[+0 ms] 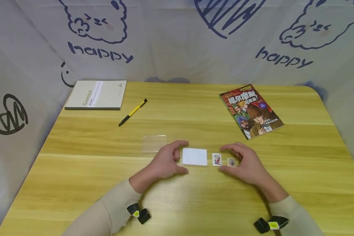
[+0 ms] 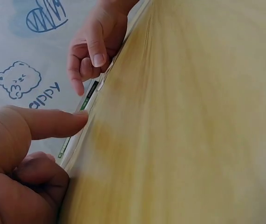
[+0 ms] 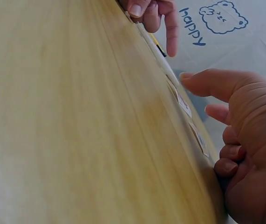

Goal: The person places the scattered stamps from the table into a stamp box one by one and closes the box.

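A white rectangular card or card stack (image 1: 194, 156) lies flat in front of me. My left hand (image 1: 166, 160) is at its left end, thumb and forefinger spread past its near and far edges, the other fingers curled in. To the right lie a small joker card (image 1: 216, 159) and a smaller square piece (image 1: 231, 163) with a dark round print. Around these two my right hand (image 1: 246, 164) spreads its thumb and forefinger, pinching nothing. The right wrist view shows both small pieces edge-on beside the right hand (image 3: 254, 121).
A clear plastic lid or sheet (image 1: 154, 144) lies just behind the left hand. Farther back are a yellow-black pen (image 1: 132, 112), a notebook (image 1: 106, 95) at left and a comic-style book (image 1: 251, 111) at right. A printed cloth (image 1: 165, 39) hangs behind the table.
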`<action>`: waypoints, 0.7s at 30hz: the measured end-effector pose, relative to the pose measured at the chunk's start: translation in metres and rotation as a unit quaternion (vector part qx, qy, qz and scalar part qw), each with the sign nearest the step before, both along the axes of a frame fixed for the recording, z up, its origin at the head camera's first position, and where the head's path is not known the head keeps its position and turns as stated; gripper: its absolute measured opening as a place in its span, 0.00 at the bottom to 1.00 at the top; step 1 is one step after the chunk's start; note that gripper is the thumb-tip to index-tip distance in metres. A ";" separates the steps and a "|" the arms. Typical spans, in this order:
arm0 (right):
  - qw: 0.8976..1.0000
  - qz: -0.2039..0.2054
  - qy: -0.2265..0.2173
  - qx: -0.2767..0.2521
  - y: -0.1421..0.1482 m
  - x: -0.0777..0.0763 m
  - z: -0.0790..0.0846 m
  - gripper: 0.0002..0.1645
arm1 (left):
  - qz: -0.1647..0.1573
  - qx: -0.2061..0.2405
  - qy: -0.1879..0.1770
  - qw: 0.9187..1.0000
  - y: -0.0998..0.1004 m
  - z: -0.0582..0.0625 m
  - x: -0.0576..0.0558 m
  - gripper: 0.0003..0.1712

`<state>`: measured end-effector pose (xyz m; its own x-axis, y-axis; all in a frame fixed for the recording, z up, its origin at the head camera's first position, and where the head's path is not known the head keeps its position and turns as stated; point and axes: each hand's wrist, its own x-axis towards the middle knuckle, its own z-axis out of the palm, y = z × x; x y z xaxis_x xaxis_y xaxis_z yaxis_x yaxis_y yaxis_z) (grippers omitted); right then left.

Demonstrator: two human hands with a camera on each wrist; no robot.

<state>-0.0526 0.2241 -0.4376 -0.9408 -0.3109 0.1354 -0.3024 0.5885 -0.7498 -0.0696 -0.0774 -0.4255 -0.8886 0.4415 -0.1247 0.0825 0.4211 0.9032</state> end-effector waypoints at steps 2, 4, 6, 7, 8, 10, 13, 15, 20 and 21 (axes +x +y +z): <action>1.000 0.004 0.000 -0.001 0.000 -0.001 0.000 0.34 | 0.000 -0.005 -0.004 1.000 -0.001 0.000 0.000 0.50; 1.000 0.009 0.004 0.001 -0.001 -0.001 -0.001 0.34 | 0.005 -0.007 -0.012 1.000 -0.002 -0.001 -0.001 0.49; 1.000 0.012 0.008 0.005 -0.002 -0.002 -0.002 0.33 | 0.013 -0.009 -0.018 1.000 -0.002 -0.001 -0.002 0.49; 1.000 0.014 0.011 0.008 -0.003 -0.003 -0.003 0.33 | 0.018 -0.008 -0.022 1.000 -0.002 -0.001 -0.003 0.48; 1.000 0.015 0.015 0.013 -0.003 -0.003 -0.003 0.33 | 0.021 -0.007 -0.024 0.999 -0.002 -0.001 -0.003 0.48; 0.999 0.016 0.022 0.022 -0.004 -0.003 -0.003 0.32 | 0.025 -0.005 -0.027 0.999 -0.002 0.000 -0.003 0.47; 0.999 0.018 0.033 0.034 -0.004 -0.003 -0.004 0.31 | 0.029 -0.003 -0.029 0.999 0.000 0.001 -0.003 0.43; 0.998 0.020 0.038 0.039 -0.003 -0.003 -0.004 0.30 | 0.030 -0.002 -0.030 0.999 0.001 0.001 -0.003 0.41; 0.998 0.021 0.040 0.048 -0.003 -0.003 -0.003 0.28 | 0.030 -0.004 -0.027 0.999 0.002 0.000 -0.003 0.39; 0.998 0.021 0.039 0.050 -0.003 -0.003 -0.003 0.27 | 0.029 -0.004 -0.026 0.999 0.002 0.000 -0.003 0.39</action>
<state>-0.0555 0.2208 -0.4402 -0.9147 -0.3645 0.1744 -0.3831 0.6448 -0.6614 -0.0727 -0.0755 -0.4257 -0.9051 0.3880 -0.1740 0.0112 0.4308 0.9024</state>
